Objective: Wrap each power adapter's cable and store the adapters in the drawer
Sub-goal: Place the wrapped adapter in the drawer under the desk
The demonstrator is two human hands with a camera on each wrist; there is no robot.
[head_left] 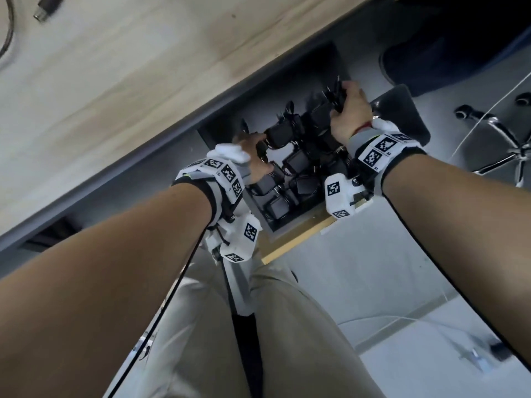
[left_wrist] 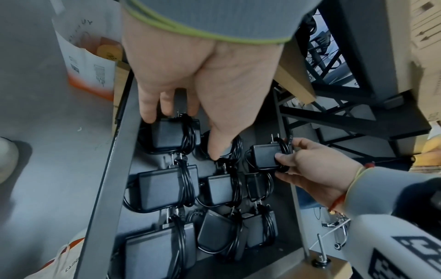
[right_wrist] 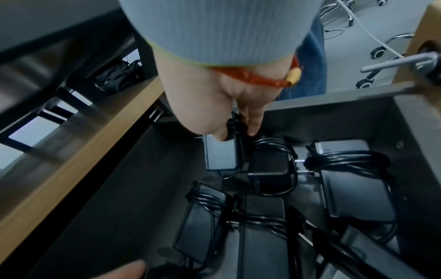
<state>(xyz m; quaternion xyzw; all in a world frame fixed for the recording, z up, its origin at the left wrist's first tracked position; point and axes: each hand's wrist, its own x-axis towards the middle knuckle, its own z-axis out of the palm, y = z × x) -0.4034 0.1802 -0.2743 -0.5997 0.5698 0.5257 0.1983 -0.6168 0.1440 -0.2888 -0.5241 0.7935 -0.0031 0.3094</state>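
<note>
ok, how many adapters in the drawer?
9 adapters in the drawer. Back row: left, centre under left hand, right in right hand. Middle: left, centre, right. Front: left, centre, right. More may be hidden.

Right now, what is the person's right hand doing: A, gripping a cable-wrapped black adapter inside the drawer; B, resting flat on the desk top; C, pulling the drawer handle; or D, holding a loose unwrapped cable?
A: the right hand has its fingers curled round a cable-wrapped adapter inside the open drawer, beside the other wrapped adapters lying there.
</note>
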